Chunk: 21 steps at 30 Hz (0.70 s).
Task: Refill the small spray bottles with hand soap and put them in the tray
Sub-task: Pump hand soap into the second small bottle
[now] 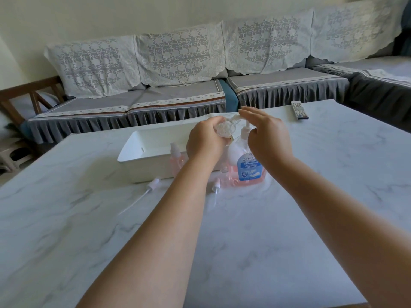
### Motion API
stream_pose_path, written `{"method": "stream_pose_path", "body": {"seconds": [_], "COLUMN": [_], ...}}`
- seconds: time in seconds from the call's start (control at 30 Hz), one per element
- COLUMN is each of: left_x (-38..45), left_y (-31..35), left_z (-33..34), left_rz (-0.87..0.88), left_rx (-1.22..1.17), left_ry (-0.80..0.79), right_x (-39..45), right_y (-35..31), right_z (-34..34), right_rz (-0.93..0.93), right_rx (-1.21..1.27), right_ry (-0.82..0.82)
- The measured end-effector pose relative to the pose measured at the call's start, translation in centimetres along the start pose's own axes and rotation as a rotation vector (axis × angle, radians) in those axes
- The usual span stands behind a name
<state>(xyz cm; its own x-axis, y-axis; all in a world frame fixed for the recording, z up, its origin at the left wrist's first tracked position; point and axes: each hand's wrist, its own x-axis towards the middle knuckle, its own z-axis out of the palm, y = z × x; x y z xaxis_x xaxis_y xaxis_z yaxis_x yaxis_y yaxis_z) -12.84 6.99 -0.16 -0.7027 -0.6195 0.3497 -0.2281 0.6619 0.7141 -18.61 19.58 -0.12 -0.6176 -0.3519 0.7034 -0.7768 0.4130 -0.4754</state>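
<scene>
The hand-soap pump bottle [248,167] stands on the marble-patterned table [244,241], clear plastic with pink liquid in its lower part and a blue label. Its white pump head [241,121] sits under the right hand [266,134], whose fingers are flat and held together over the pump. The left hand [206,141] is curled around a small clear bottle [223,130], gripping it tilted with its open mouth at the pump's nozzle (how much soap is inside it cannot be made out).

Just behind stands the white rectangular tray [133,150], smooth-walled with rounded corners; the visible part of its inside holds nothing. Against its near wall stands a small capped spray bottle [175,157] filled with pink soap. Another small bottle [225,176], pink and without a top, stands touching the pump bottle's left side. Two loose white sprayer tops with thin dip tubes lie on the table, one [153,184] to the left and one [216,186] near the left forearm. A remote control [299,110] lies at the far edge.
</scene>
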Motion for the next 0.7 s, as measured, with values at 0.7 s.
{"method": "stream_pose_path", "body": {"seconds": [0.7], "left_x": [-0.2], "left_y": [0.3], "left_z": [0.0], "left_rz": [-0.033], "left_rx": [-0.014], "left_ry": [-0.01], "right_x": [0.0], "right_y": [0.8], "right_z": [0.5], "right_rz": [-0.041], "right_rx": [-0.013], "right_ry": [-0.002]}}
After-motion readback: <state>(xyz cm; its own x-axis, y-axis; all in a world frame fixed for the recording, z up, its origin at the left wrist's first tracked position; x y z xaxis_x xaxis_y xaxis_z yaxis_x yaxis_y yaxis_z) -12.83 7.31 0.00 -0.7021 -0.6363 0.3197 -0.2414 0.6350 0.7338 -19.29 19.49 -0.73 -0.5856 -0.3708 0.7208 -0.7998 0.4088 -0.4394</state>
